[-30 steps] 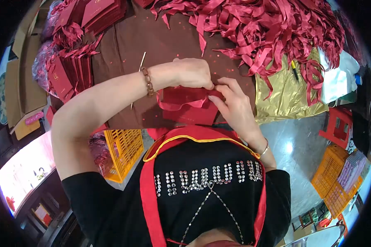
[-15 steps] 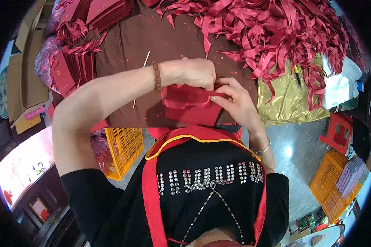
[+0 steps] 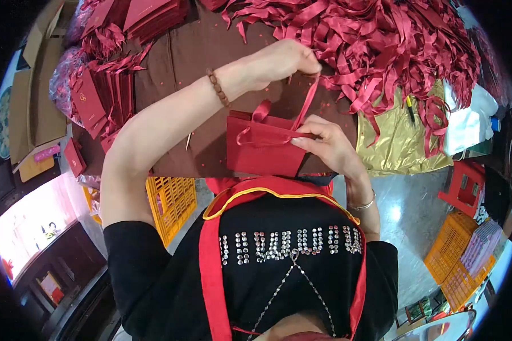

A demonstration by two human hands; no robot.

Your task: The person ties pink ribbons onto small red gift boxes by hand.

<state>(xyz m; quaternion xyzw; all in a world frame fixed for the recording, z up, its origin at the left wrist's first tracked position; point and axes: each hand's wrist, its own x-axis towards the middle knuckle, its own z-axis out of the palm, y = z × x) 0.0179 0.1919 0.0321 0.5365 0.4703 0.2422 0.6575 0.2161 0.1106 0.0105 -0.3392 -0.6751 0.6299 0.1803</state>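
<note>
A small dark-red paper gift bag [image 3: 267,152] rests near the table's front edge, its opening facing away from me. My left hand [image 3: 290,61], with a brown beaded bracelet on the wrist, is raised beyond the bag and pinches a red ribbon [image 3: 306,105]. That ribbon runs taut down to the bag's right upper corner. My right hand [image 3: 329,143] grips this same corner between thumb and fingers. A loop of ribbon hangs over the bag's near face, and another stands up at its opening. The knot or hole under my right fingers is hidden.
A big heap of red ribbons [image 3: 381,51] covers the back right. Stacked red bags [image 3: 91,96] stand at the left. Gold wrapping [image 3: 404,142] with a black-and-yellow pen [image 3: 410,109] lies right. A thin white stick [image 3: 188,141] shows beneath my left forearm. Orange crates [image 3: 173,207] stand below.
My left hand has moved up and away from the bag, drawing the ribbon out taut. The bag has become more upright and open, while my right hand stays at its corner.
</note>
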